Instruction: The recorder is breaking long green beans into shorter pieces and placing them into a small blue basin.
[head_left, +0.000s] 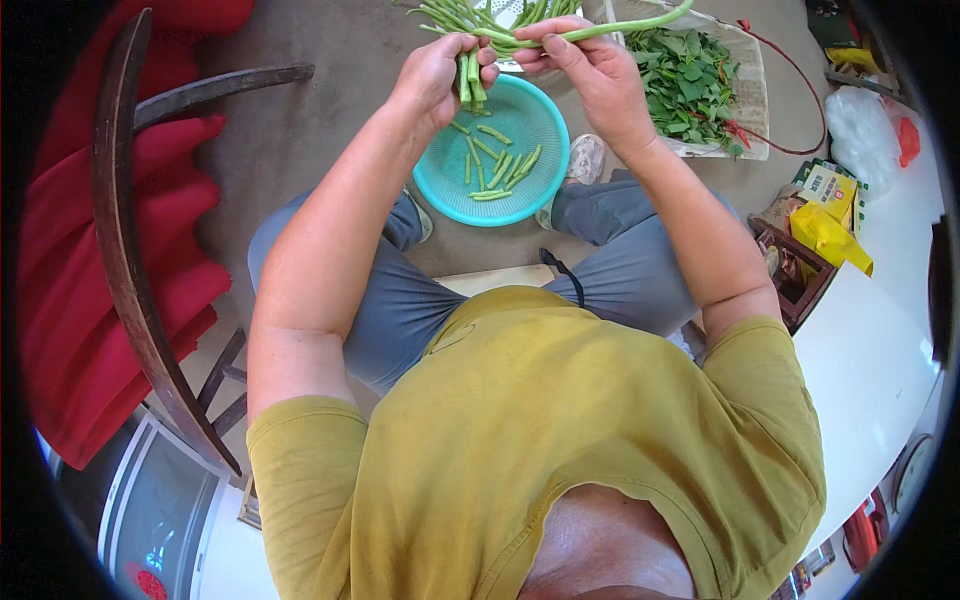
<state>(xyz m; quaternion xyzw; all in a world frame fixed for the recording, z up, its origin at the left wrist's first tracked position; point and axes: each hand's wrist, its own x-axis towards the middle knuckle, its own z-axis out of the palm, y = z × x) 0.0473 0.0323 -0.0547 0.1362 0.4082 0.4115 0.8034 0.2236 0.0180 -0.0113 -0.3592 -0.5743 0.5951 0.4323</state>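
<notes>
My left hand (442, 75) is closed around a small bundle of cut green bean pieces (470, 81), their ends pointing down. A long green bean (622, 27) stretches between both hands, and my right hand (592, 71) pinches it with thumb and fingers. Below them stands a turquoise plastic basket (556, 135) on the floor between my feet. Several short bean pieces (504, 171) lie scattered on its mesh bottom. Behind my hands, more whole long beans (442, 13) rest on a white perforated tray (510, 9), partly hidden.
A pale basket (752, 112) of green leaves (686, 82) with a red handle sits at upper right. Bags and boxes (829, 187) crowd the right side by a white table (862, 337). On the left are a dark wooden bench (124, 195) and red cloth (172, 247).
</notes>
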